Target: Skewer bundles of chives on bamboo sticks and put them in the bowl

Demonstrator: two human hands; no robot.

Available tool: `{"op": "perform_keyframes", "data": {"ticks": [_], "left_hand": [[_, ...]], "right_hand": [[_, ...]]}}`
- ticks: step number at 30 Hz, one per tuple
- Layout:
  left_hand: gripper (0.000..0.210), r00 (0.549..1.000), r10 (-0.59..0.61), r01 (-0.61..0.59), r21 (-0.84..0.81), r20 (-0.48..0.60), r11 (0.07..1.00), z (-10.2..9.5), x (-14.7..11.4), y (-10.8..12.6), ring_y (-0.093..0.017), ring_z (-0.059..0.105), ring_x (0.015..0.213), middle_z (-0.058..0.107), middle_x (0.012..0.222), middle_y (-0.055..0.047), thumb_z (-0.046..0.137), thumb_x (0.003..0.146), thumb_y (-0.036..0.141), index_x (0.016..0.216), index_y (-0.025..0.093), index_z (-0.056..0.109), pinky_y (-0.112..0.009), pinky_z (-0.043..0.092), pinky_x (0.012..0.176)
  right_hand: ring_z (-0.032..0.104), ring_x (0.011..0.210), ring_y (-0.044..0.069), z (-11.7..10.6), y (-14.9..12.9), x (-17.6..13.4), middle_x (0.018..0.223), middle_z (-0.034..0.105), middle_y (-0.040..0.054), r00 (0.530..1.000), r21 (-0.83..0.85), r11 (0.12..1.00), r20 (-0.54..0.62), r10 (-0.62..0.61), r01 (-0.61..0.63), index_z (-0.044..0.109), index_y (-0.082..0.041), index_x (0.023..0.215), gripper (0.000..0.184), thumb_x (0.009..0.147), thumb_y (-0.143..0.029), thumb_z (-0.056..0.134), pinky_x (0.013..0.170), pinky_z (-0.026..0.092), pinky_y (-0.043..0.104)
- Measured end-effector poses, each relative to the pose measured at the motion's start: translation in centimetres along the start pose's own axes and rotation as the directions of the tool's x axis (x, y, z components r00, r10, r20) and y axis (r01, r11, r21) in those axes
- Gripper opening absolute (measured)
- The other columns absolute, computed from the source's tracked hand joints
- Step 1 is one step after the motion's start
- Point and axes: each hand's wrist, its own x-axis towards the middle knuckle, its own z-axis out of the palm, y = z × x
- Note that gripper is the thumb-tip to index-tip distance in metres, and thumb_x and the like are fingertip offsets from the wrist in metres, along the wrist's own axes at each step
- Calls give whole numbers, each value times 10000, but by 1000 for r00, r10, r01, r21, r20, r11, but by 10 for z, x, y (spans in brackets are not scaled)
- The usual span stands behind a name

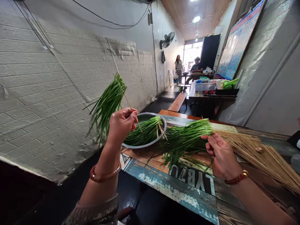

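Note:
My left hand [122,123] is closed around a thin bamboo skewer [128,101]. A bunch of green chives [109,101] is threaded on its upper end, the long leaves drooping left beside the wall. Close to it stands a metal basin [164,126] holding more skewered chives [142,132], their pale sticks poking out at the right rim. My right hand [220,151] has its fingers curled and pinched at the cut ends of another chive bunch [191,132] over the table. Whether a skewer is also between those fingers is hidden.
Many loose bamboo skewers [262,156] lie on the patterned wooden table [168,184] at right. A brick-textured wall [58,90] runs along the left. Beyond are a bench [178,102], a second table with a plastic bin [205,86], and two people [178,67] far back.

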Motion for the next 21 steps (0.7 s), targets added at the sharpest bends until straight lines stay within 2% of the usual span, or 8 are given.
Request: {"op": "perform_keyframes", "data": {"ticks": [3, 5, 9, 12, 14, 17, 19, 21], "left_hand": [[137, 983, -139, 135, 41, 123, 990, 23, 11, -34, -52, 458, 349, 539, 500, 30, 548, 792, 241, 737, 126, 598, -135, 341, 338], [156, 927, -293, 275, 105, 234, 956, 49, 16, -62, -55, 468, 357, 534, 480, 31, 520, 806, 237, 708, 129, 576, -135, 353, 356], [260, 867, -357, 309, 188, 346, 932, 100, 21, -105, -65, 432, 318, 498, 382, 22, 581, 753, 239, 521, 135, 529, -160, 338, 357], [312, 838, -380, 305, 241, 392, 921, 122, 26, -121, -75, 434, 315, 496, 355, 13, 601, 732, 264, 459, 140, 515, -177, 348, 375], [332, 840, -371, 279, 272, 395, 921, 127, 29, -126, -83, 440, 322, 496, 349, 9, 594, 739, 289, 451, 145, 517, -186, 348, 390], [342, 876, -322, 204, 329, 358, 922, 124, 33, -133, -104, 485, 374, 521, 376, -2, 593, 753, 339, 474, 146, 554, -198, 348, 431], [337, 914, -268, 142, 379, 305, 914, 117, 35, -138, -133, 546, 462, 581, 456, -25, 579, 773, 379, 538, 140, 612, -212, 364, 481], [343, 950, -204, 84, 434, 236, 897, 107, 39, -142, -175, 612, 615, 664, 622, -63, 520, 820, 409, 690, 135, 679, -234, 402, 568]], "right_hand": [[443, 529, 76, 2, -2, -4, 908, 678, 23, 1000, -5, 1000, 5, 9, -9, 610, -217, 900, 332, 678, -410, 763, 390, 300, 188], [447, 521, 81, 3, -3, -6, 912, 684, 21, 1000, -10, 1000, 9, 19, -19, 604, -225, 910, 333, 683, -415, 756, 390, 301, 199], [443, 522, 77, 4, -5, -10, 927, 686, 17, 999, -16, 1000, 37, 25, -24, 605, -230, 932, 325, 702, -413, 745, 396, 305, 197], [441, 526, 71, 3, -6, -14, 957, 683, 22, 998, -19, 999, 54, 34, -33, 605, -233, 960, 333, 713, -407, 745, 401, 304, 192], [439, 529, 68, 1, -6, -16, 988, 680, 32, 998, -28, 999, 59, 39, -37, 606, -232, 968, 333, 722, -409, 743, 404, 305, 190], [435, 537, 70, 0, -6, -17, 984, 678, 37, 997, -23, 999, 63, 48, -47, 612, -233, 978, 333, 732, -419, 737, 409, 308, 187], [438, 545, 75, 0, -5, -18, 962, 679, 35, 995, -10, 998, 74, 60, -59, 613, -236, 984, 329, 737, -418, 734, 417, 315, 186], [439, 548, 78, 1, -4, -18, 956, 680, 34, 994, -4, 998, 83, 65, -65, 614, -239, 991, 327, 740, -411, 733, 422, 319, 187]]}}
